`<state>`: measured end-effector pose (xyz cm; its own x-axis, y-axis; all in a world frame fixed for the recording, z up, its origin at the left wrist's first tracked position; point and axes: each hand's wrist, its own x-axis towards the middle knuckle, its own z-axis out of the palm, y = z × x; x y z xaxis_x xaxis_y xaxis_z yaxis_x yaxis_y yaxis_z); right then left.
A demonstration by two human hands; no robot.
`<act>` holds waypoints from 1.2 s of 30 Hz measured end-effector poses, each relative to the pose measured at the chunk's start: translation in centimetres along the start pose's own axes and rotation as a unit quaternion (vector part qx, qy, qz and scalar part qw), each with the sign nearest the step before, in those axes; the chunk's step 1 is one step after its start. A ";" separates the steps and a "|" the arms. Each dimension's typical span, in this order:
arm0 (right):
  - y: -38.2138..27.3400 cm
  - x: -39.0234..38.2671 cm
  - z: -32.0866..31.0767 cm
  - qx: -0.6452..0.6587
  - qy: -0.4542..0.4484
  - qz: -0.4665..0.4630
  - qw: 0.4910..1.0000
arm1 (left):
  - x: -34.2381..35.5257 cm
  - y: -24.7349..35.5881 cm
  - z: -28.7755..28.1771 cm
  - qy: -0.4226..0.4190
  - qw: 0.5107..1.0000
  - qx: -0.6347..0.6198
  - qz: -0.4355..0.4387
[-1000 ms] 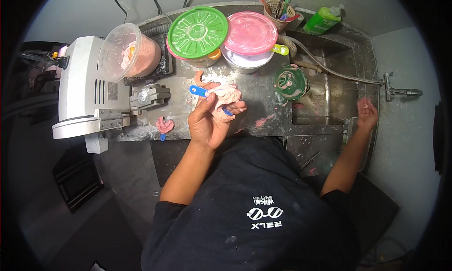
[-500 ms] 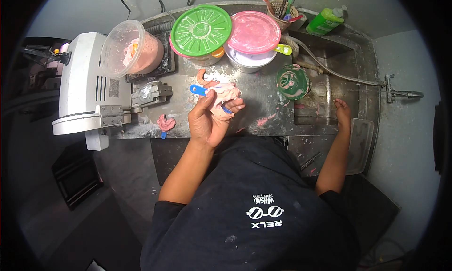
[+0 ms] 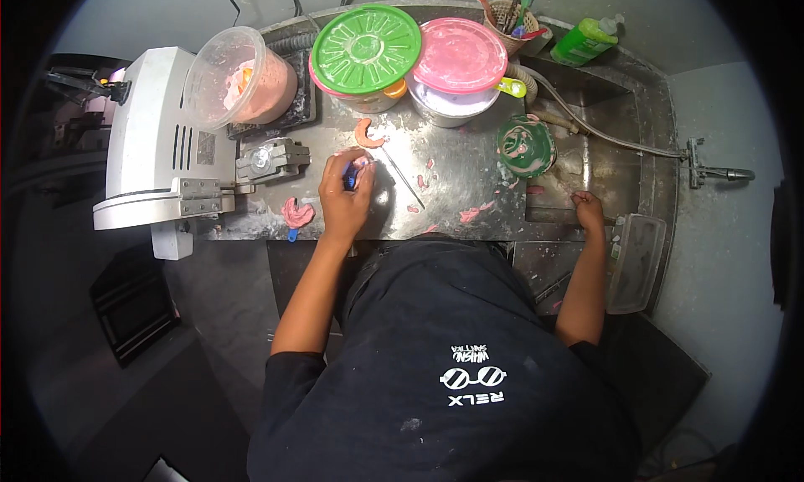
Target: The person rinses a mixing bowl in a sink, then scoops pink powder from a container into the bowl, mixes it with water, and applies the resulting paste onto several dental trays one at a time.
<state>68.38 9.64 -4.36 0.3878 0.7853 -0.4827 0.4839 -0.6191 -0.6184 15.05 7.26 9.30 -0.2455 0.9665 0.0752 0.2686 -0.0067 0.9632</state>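
Observation:
My left hand [image 3: 345,199] is above the steel counter near its front edge, fingers curled around a blue dental impression tray [image 3: 350,177]. Pink paste shows at the tray's top; my fingers hide most of it. A second impression tray [image 3: 296,215], filled with pink paste and with a blue handle, lies to the left. Beyond my left hand rest an orange-pink horseshoe-shaped piece [image 3: 365,135] and a thin dark rod-like tool [image 3: 404,179]. My right hand [image 3: 589,208] hangs over the sink [image 3: 615,176], fingers bent together; anything inside them is hidden.
Behind stand a clear tub [image 3: 268,97] of pink powder, a green-lidded tub [image 3: 368,51] and a pink-lidded tub [image 3: 461,55]. A green bowl [image 3: 526,147] smeared pink sits beside the sink. A white machine [image 3: 155,130] occupies the left; a tap [image 3: 724,174] juts from the right wall.
My left hand has lowered and moved left with the tray, turning so its back faces up. My right hand has moved slightly left and down, its fingers now curled in.

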 end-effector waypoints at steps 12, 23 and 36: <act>1.2 1.0 0.6 0.022 -0.031 0.006 0.999 | -1.2 -9.5 -2.0 -0.102 0.883 0.395 0.232; 0.2 2.0 -0.2 0.105 -0.087 0.088 0.987 | -4.5 -6.8 -4.0 -0.030 0.929 0.346 0.125; -2.3 6.1 -5.3 0.359 -0.062 0.039 0.930 | -3.2 -6.4 -0.6 -0.037 0.939 0.340 -0.042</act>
<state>73.77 15.81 -2.63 0.2842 0.7598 -0.5847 -0.2082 -0.5464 -0.8113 13.57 4.07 3.00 -0.2339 0.9715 -0.0372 0.7900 0.2122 0.5753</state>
